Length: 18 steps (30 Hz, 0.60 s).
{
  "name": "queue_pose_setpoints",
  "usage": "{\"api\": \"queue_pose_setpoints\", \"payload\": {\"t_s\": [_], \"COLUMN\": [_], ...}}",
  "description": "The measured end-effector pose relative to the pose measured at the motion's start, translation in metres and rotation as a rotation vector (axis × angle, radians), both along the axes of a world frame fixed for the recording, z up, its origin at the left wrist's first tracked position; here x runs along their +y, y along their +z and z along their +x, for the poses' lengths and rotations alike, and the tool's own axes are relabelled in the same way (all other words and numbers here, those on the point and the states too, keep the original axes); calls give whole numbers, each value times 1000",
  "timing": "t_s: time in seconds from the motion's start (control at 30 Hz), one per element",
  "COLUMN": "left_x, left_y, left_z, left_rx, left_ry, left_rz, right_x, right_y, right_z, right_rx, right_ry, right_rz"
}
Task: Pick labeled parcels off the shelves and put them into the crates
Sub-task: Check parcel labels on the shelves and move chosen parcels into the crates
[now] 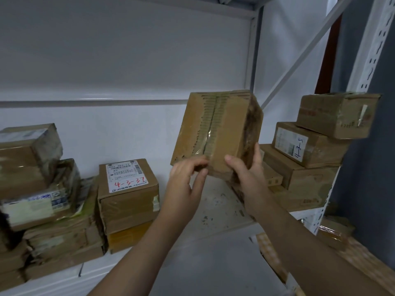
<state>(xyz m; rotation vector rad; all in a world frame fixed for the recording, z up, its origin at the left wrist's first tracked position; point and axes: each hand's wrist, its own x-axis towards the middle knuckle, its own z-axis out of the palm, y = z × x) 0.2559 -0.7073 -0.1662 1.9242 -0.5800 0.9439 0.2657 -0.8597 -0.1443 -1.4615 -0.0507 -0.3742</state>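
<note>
A brown cardboard parcel (218, 131), taped down its middle seam, is tilted in the air above the white shelf (215, 208). My left hand (186, 180) pinches its lower left corner. My right hand (245, 174) grips its lower right edge, thumb on the front face and fingers behind. No label shows on the face turned toward me. No crate is in view.
A labelled box marked 4-3-32 (128, 178) sits on a stack at centre left. More taped parcels (42, 189) pile up at the far left. To the right is a stack of three boxes (307, 150), beside the perforated shelf upright (367, 60).
</note>
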Motion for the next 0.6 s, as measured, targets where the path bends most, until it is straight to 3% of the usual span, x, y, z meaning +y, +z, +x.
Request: {"api": "queue_pose_setpoints", "payload": {"t_s": [0.03, 0.1, 0.17, 0.23, 0.47, 0.6], "left_x": [5, 18, 35, 49, 49, 53], "left_y": [1, 11, 21, 25, 26, 27], "left_z": [2, -2, -2, -3, -12, -14], "left_rx": [-1, 179, 439, 528, 236, 135], "left_ry": [71, 94, -98, -248, -194, -111], "left_rz": [-32, -262, -450, -400, -230, -365], "right_x": [0, -1, 0, 1, 14, 21], "right_y": [-1, -1, -2, -3, 0, 3], "right_z": [2, -1, -5, -8, -2, -4], "right_rx": [-6, -10, 16, 67, -27, -94], "right_ry": [54, 157, 243, 296, 67, 8], "right_rz": [84, 229, 325, 376, 273, 234]}}
